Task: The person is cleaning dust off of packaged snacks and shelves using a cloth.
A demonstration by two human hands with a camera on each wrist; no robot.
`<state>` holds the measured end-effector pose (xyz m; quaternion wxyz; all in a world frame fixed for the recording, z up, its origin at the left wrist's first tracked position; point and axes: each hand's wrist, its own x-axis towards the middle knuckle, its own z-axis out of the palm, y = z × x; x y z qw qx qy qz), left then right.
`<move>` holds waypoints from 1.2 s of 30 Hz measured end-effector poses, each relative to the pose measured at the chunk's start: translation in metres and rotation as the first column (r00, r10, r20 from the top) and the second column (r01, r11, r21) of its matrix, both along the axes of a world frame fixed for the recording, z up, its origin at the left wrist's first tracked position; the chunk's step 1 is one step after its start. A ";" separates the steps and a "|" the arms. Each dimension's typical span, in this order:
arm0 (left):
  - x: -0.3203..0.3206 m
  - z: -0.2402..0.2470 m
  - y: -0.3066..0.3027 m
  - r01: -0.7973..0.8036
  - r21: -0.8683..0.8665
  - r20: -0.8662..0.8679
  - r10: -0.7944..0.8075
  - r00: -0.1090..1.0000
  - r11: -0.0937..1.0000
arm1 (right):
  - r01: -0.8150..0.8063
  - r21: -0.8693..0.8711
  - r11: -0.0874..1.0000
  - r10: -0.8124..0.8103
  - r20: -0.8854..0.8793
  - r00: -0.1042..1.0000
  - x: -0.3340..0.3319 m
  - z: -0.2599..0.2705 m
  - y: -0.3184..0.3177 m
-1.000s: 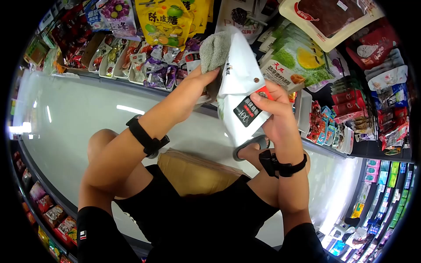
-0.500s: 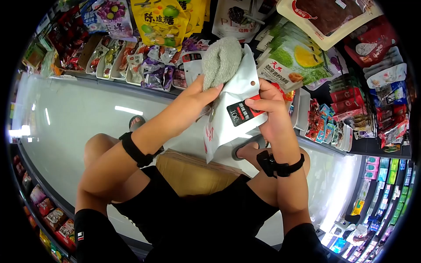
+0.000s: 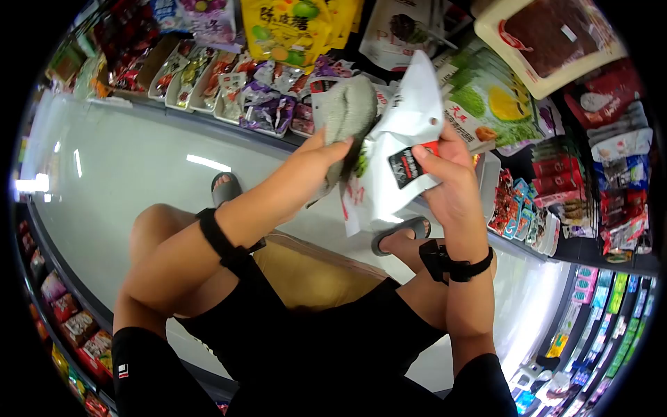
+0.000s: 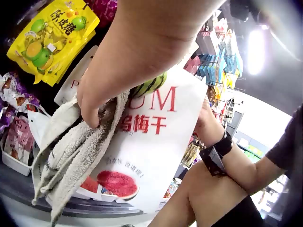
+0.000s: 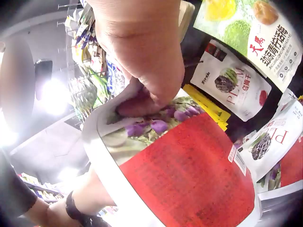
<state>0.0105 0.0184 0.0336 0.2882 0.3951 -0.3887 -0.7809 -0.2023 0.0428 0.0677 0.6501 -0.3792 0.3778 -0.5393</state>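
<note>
My left hand [image 3: 309,167] grips a folded grey towel [image 3: 347,104] against the left side of a white pouch of dried plums [image 3: 392,191]. The left wrist view shows the towel [image 4: 78,153] bunched under the fingers, lying over the front of the pouch [image 4: 156,156], which has big red letters. On the other side, my right hand [image 3: 453,170] pinches the pouch near its punched hole, thumb beside the black label. From the right wrist, the pouch's red back panel [image 5: 189,170] is visible, with purple flowers printed near the fingers. The pouch is held up, tilted, in front of the shelf.
Small trays of wrapped sweets [image 3: 267,115] line the shelf's front. Yellow candy bags [image 3: 288,31] and green bags [image 3: 486,104] stand behind. Similar white pouches [image 5: 239,82] sit on the shelf. A cardboard box [image 3: 309,278] lies on the floor between the legs.
The towel has moved from the pouch's upper end, across its upper left, down to its left side. The pouch has turned back and forth, with the right hand's pinch kept near the hole.
</note>
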 end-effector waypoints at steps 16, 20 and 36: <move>-0.015 -0.035 -0.003 0.149 0.009 -0.027 -0.149 0.988 0.989 | 0.219 -0.185 0.958 -0.222 0.008 0.975 -0.023 -0.004 0.001; -0.011 -0.034 -0.002 0.134 -0.048 0.036 -0.132 0.991 0.990 | 0.128 -0.134 0.983 -0.142 -0.104 0.984 0.001 -0.025 0.006; -0.012 -0.052 0.029 -0.025 0.587 -0.023 0.048 0.999 0.809 | 0.271 -0.091 0.958 -0.273 -0.016 0.962 -0.012 -0.010 0.018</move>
